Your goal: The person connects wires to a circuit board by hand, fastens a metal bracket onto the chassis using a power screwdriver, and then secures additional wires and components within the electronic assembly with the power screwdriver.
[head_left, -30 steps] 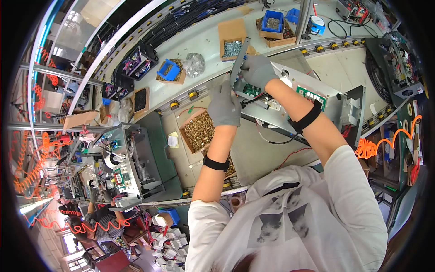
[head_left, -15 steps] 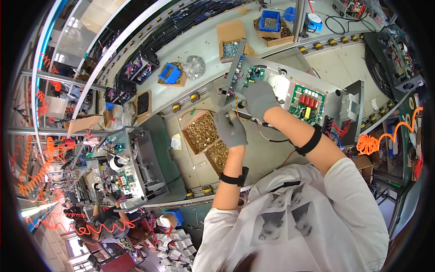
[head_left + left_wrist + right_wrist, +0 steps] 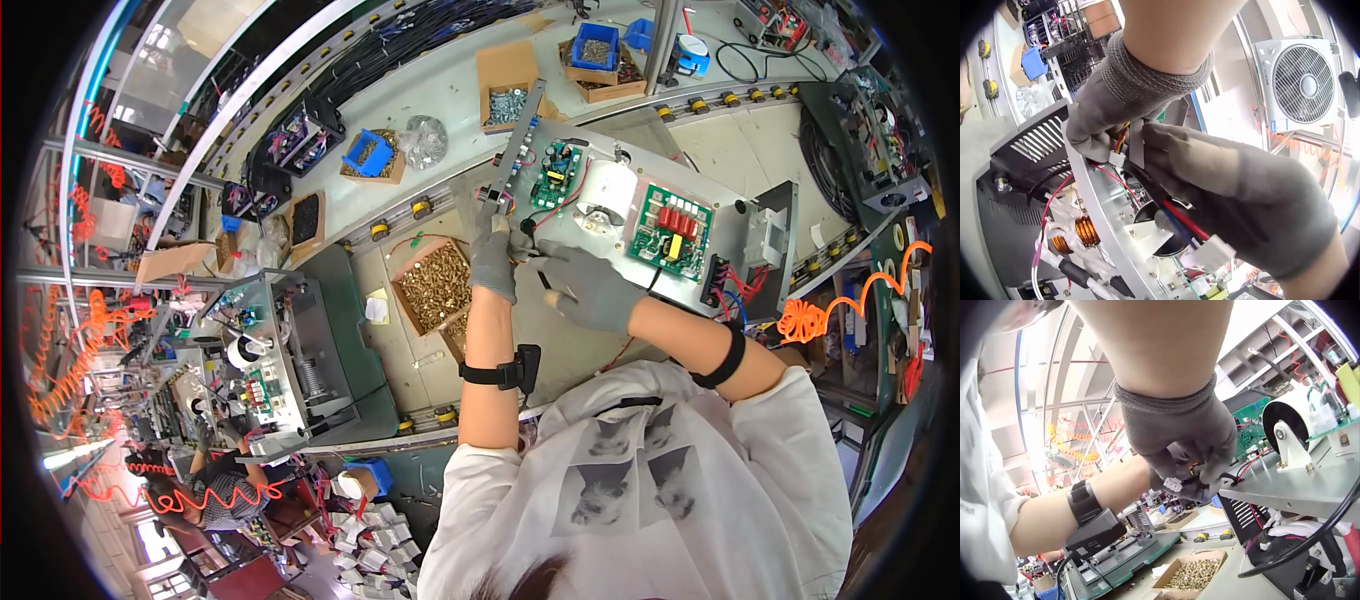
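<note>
My gloved left hand (image 3: 493, 262) is at the left end of a metal chassis (image 3: 690, 170). In the left wrist view, that hand (image 3: 1113, 103) pinches thin wires beside a small white connector (image 3: 1117, 159). My right hand (image 3: 592, 290) meets it from the right; its fingers (image 3: 1210, 169) curl round a dark-sleeved cable with red and blue wires (image 3: 1186, 220) and a larger white connector (image 3: 1215, 252). In the right wrist view, the right hand (image 3: 1179, 434) is over the left fingers, with a white connector (image 3: 1173, 484) below. Both hands partly hide the wires.
The chassis carries green circuit boards (image 3: 673, 232) and a white cylinder (image 3: 605, 190). Boxes of brass-coloured screws (image 3: 432, 288) sit left of my hands. Another open chassis (image 3: 290, 360) is farther left; blue bins (image 3: 598, 46) line the back bench.
My left hand first dropped back from the chassis end, then returned to its lower corner. The right hand came off the boards, down and towards the left hand, uncovering the boards.
</note>
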